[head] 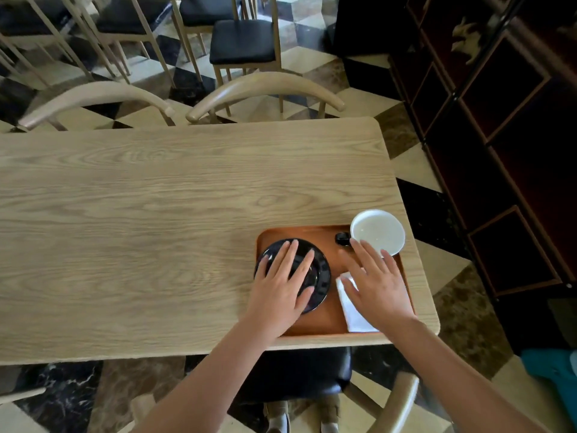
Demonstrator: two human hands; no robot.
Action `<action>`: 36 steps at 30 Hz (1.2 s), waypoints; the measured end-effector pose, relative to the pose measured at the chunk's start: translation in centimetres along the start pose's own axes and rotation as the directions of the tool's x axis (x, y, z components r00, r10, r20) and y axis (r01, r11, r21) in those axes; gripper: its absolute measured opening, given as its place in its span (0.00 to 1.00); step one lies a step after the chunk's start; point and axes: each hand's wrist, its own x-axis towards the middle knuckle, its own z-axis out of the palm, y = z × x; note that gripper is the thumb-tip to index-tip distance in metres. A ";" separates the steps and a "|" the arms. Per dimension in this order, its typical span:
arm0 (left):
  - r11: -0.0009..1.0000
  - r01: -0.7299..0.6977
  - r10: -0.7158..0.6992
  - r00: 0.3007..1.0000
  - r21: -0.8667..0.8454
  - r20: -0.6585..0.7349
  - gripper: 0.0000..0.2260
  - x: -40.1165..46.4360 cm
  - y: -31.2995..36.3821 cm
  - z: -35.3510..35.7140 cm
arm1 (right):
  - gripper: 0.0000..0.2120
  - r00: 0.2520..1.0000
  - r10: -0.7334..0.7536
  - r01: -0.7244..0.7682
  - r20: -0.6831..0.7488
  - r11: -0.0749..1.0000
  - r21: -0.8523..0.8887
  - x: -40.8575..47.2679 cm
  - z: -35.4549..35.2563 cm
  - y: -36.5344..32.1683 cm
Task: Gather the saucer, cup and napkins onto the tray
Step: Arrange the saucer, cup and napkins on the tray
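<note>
An orange-brown tray (324, 242) lies at the near right corner of the wooden table. A black saucer (321, 273) sits on its left part, overhanging the tray's left edge. My left hand (281, 282) lies flat over the saucer, fingers spread. A cup (379, 231), white inside with a black handle, stands at the tray's far right corner. White folded napkins (352, 310) lie on the tray's near right part. My right hand (377, 282) hovers over the napkins with fingers spread, fingertips near the cup's rim. It grips nothing.
The wooden table (156, 214) stretches left and away from the tray. Two curved-back chairs (265, 89) stand at its far side. A chair with a black seat (299, 373) is below the near edge. A dark shelf unit (499, 151) stands to the right.
</note>
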 end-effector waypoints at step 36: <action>0.984 0.104 -0.099 0.994 -0.144 0.041 0.19 7.3 5.6 3.7 | 0.24 0.968 0.218 -0.248 0.121 0.894 0.372 1.5 1.3 9.0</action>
